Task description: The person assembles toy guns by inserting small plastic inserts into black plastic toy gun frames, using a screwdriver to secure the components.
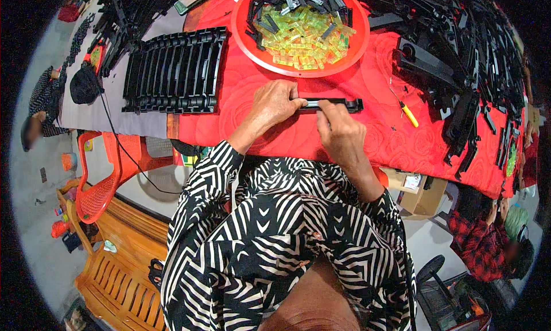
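A long plastic part [353,105] lies crosswise near the front edge of the bench [376,141], the left hand [274,104] at its left end, the right hand [342,129] farther along. Beyond it sits a round tray [359,44] with small pieces inside. To the left stands a row of side-by-side parts [172,73]; to the right, a thin-shafted hand tool [409,116], then a heap of parts [445,58]. A chair [94,200] stands off the bench's front left.

A red-clothed table [381,140] stretches from ten o'clock through twelve to three. Grey floor [47,150] shows at nine and, paler, at four. An orange plastic chair [96,205] stands between eight and nine, a slatted wooden bench [120,286] near eight.
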{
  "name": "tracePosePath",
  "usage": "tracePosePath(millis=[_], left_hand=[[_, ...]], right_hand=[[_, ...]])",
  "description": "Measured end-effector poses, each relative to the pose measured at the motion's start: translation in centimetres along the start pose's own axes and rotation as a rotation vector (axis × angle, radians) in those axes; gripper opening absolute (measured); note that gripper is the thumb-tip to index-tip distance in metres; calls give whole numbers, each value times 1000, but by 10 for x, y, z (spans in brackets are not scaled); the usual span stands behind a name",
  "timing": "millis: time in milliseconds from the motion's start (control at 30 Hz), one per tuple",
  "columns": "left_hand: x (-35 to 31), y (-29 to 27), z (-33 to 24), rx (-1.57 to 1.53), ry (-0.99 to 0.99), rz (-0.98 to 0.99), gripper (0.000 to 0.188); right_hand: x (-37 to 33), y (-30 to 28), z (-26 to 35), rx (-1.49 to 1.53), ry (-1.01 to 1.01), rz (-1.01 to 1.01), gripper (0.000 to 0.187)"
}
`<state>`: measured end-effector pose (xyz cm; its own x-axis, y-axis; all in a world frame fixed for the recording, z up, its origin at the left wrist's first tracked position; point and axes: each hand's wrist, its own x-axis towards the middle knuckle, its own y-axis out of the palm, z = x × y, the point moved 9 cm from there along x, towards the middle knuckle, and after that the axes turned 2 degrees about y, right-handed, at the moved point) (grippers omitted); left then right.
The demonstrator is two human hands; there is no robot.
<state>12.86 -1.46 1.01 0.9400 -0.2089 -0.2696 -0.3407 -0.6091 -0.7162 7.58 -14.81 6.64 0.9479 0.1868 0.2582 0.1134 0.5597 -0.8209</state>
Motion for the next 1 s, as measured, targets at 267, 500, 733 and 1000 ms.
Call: tracePosePath(millis=[267,500,733,1000], left_hand=[[2,4,2,10,-18,29,30],[7,4,-2,46,-28,61,30],[1,8,-6,90,-12,32,31],[0,17,-16,-76,79,-45,21]], right_hand=[[-5,17,-17,-165,-49,115,19],[-5,12,-10,-56,-77,142,22],[-11,25,-4,-112,-126,223,28],[-9,20,-18,191,-51,103,28]])
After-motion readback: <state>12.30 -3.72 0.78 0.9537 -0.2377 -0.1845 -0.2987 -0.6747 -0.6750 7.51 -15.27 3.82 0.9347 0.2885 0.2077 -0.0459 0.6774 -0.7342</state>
